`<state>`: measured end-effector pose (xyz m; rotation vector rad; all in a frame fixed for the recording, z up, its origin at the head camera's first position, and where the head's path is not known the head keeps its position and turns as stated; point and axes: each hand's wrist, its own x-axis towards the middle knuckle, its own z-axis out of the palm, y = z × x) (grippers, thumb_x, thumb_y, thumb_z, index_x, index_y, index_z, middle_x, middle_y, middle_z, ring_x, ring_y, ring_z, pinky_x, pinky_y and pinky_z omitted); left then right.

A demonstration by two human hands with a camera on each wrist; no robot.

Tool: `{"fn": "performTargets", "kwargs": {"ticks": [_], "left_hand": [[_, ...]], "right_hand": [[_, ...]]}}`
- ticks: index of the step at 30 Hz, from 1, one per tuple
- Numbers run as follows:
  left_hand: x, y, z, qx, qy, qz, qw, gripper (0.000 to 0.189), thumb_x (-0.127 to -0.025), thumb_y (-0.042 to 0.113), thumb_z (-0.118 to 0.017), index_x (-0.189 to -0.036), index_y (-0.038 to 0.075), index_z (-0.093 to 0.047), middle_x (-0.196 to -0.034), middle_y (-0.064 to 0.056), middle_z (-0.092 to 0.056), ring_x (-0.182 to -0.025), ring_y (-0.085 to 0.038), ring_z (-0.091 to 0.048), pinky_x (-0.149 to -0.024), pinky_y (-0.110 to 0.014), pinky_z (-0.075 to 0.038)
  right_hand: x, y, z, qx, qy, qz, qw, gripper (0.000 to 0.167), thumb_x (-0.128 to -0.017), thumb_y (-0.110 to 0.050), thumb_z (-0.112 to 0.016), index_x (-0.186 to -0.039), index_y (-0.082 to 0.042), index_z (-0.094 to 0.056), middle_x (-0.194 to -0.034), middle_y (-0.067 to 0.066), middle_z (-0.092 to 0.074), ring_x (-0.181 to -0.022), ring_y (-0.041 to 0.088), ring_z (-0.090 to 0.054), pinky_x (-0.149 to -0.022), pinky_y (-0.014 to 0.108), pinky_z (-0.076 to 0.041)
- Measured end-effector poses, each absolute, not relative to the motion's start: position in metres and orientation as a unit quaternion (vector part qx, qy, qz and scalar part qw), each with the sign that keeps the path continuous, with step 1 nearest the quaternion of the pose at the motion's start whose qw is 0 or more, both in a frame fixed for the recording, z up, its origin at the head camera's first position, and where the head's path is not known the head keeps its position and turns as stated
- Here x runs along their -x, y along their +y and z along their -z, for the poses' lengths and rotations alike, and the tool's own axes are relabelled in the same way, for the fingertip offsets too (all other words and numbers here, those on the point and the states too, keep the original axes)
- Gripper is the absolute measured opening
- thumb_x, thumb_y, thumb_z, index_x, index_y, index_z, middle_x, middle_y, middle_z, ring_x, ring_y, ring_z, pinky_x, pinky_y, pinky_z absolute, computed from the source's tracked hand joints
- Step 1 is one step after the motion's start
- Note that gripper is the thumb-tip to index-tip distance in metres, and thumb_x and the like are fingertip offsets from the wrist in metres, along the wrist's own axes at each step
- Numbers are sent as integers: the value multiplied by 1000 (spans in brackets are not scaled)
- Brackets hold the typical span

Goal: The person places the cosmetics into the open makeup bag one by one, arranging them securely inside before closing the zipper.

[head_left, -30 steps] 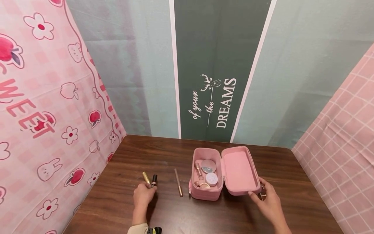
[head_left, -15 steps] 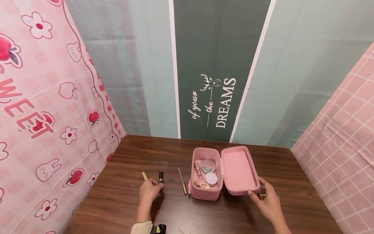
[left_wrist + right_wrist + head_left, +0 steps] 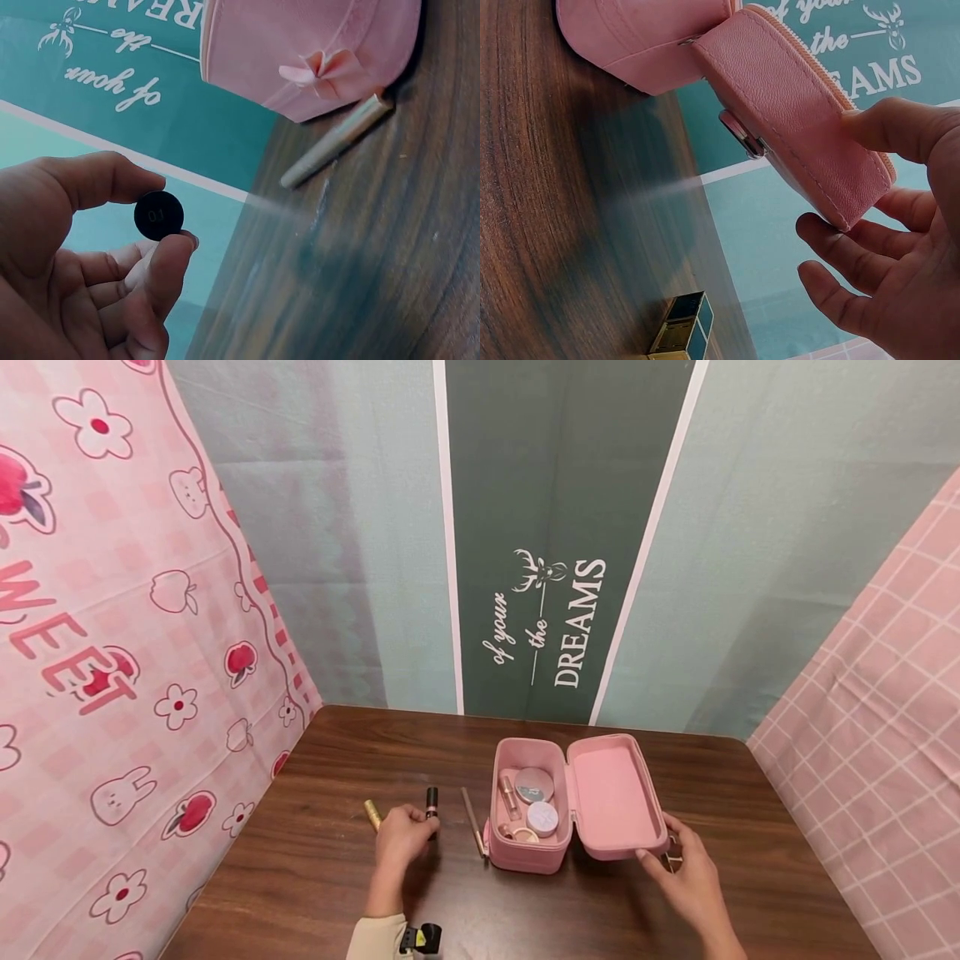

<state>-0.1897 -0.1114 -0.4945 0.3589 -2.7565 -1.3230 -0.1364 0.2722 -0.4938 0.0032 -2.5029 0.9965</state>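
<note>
My left hand [image 3: 405, 837] pinches a black lipstick tube [image 3: 432, 802] with a pinkish band, held upright between thumb and finger. The tube's round end [image 3: 158, 216], marked "01", faces the left wrist camera. My right hand [image 3: 692, 877] holds the folded-back lid [image 3: 617, 793] of a pink makeup case [image 3: 528, 857] by its edge, thumb on the side wall and fingers beneath. Inside the case lie a grey-pink compact [image 3: 534, 785], a white round case [image 3: 542, 818] and a slim lip tube [image 3: 510, 797].
A brown cosmetic pencil [image 3: 472, 821] lies along the case's left side, its lower end by the case. Left of my left hand is a gold tube [image 3: 372, 815], partly hidden. Behind my right hand lies a gold and dark box-like item [image 3: 682, 330] on the wooden table [image 3: 360, 735].
My left hand has moved right with the black lipstick tube, away from the gold tube. The pencil has shifted right, up to the case. My right hand stays on the lid.
</note>
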Motion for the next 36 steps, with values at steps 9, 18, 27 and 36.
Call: {"fn": "performTargets", "kwargs": {"ticks": [9,18,27,36], "left_hand": [[198,-103,491,-103,-902,417,52,15,-68,21,-68,-69,9,-59,-63,0,-56,-59,-18,-50,-57,-35,-41],[202,-94,481,-105,-900,421,48,17,-70,25,-67,-74,10,-60,-67,-1,-58,-62,-20,-52,-56,-36,-41],[205,-77,481,-111,-891,427,111,20,-69,25,-68,-81,11,-61,-61,4,-56,-56,-17,-51,-50,-36,-40],[209,-64,479,-139,-881,434,127,22,-69,29,-70,-82,14,-61,-62,6,-55,-55,-17,-51,-48,-36,-39]], "right_hand": [[136,272,494,-5,-903,-368,224,61,-70,-4,-78,-122,8,-48,-100,21,-55,-79,11,-54,-61,23,-48],[136,272,493,-3,-905,-364,219,61,-71,-4,-78,-122,8,-47,-102,21,-55,-80,22,-56,-61,23,-47],[135,272,492,-2,-904,-370,215,61,-72,-6,-78,-123,8,-47,-101,20,-55,-80,14,-54,-62,21,-46],[135,273,493,0,-905,-369,213,61,-71,-6,-78,-123,7,-48,-100,19,-55,-79,10,-53,-61,21,-46]]}}
